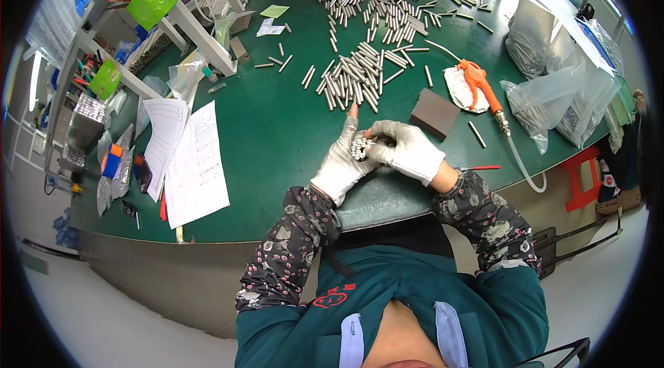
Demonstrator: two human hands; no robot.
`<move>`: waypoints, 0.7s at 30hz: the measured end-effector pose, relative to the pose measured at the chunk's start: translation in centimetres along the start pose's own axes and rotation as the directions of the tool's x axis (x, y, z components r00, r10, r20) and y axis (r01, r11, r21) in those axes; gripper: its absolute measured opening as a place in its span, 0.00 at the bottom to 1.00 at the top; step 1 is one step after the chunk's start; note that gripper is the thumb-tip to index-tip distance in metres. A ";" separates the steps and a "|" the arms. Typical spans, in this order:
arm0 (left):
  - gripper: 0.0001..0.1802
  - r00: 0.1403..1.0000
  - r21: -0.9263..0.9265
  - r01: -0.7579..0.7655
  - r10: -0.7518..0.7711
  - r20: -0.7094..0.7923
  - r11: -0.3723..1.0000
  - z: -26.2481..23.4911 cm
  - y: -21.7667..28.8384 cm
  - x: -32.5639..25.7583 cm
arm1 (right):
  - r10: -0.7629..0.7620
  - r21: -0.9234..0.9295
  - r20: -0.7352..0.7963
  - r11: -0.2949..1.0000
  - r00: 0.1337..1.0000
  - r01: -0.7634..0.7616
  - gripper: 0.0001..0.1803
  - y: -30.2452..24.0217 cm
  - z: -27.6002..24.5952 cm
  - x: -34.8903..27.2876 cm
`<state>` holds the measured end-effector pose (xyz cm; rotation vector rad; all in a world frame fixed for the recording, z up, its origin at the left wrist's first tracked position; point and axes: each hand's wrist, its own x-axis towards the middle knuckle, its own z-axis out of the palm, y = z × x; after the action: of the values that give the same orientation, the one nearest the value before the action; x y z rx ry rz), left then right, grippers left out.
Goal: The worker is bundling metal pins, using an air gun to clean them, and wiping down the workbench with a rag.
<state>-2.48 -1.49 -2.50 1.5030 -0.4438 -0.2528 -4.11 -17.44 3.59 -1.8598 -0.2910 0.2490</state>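
Teal jacket (pixel 391 268): worn, nearest the lens.
Left hand (pixel 344 164): gloved, half curled around rod bundle (pixel 359 149), one bare fingertip extended.
Right hand (pixel 409 152): gloved, fingers bent against bundle's right side; whether any rod is gripped cannot be told.
Rod bundle: held between both hands near table edge, ends showing.
Near pile (pixel 353 77), far pile (pixel 380 7): scattered loose on green table (pixel 270 108).
Progress: one handful apparently gathered; most rods seemingly left ungathered.
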 end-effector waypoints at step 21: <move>0.58 0.972 0.052 -0.195 0.186 0.141 0.979 -0.2 -0.1 -0.8 | 0.191 0.350 0.015 0.919 0.981 -0.184 0.05 0.8 0.4 -0.3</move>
<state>-3.15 -1.00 -2.73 1.5008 -0.7075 -0.1907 -4.43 -17.45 2.69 -1.5345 -0.0470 0.3881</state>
